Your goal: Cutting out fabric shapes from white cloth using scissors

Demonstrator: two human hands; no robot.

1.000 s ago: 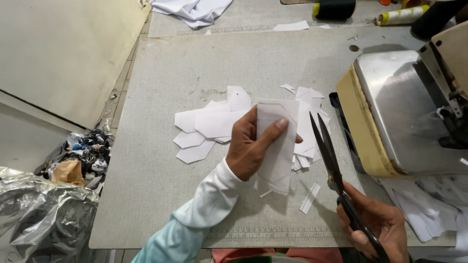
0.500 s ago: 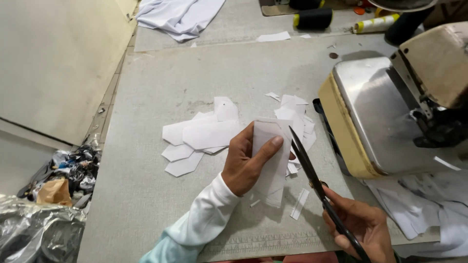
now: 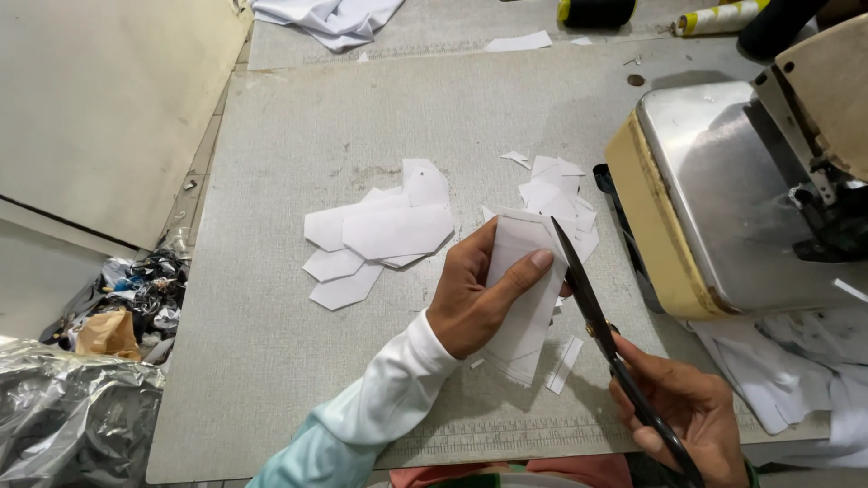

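A person sits at a grey cutting mat [image 3: 271, 181] and works over it with both hands. The left hand [image 3: 475, 294] grasps a thin stack of white paper pieces [image 3: 523, 298], thumb pressed across the front and fingers curled behind, holding it just above the mat near the front edge. The stack is long and narrow; its long axis runs from a pointed upper end, tilted away from the person, down toward the person's lap, leaning slightly to the right. The right hand [image 3: 687, 416] is closed around the handles of black scissors [image 3: 597, 316], whose blades point up and away, lying along the right edge of the stack and touching or nearly touching it; whether the blades are parted cannot be told.

The paper looks light and thin, limp at any free end, easy to crease or tear, and the sheets would likely slide over one another. A firm pinch across the middle, close to the cutting edge, seems the best hold.

Left of the hands lies a pile of cut white shapes [image 3: 380, 235]; more white scraps [image 3: 556, 194] lie behind the stack. A sewing machine [image 3: 723, 199] stands to the right, and crumpled plastic bags [image 3: 72, 398] sit off the mat's left side.
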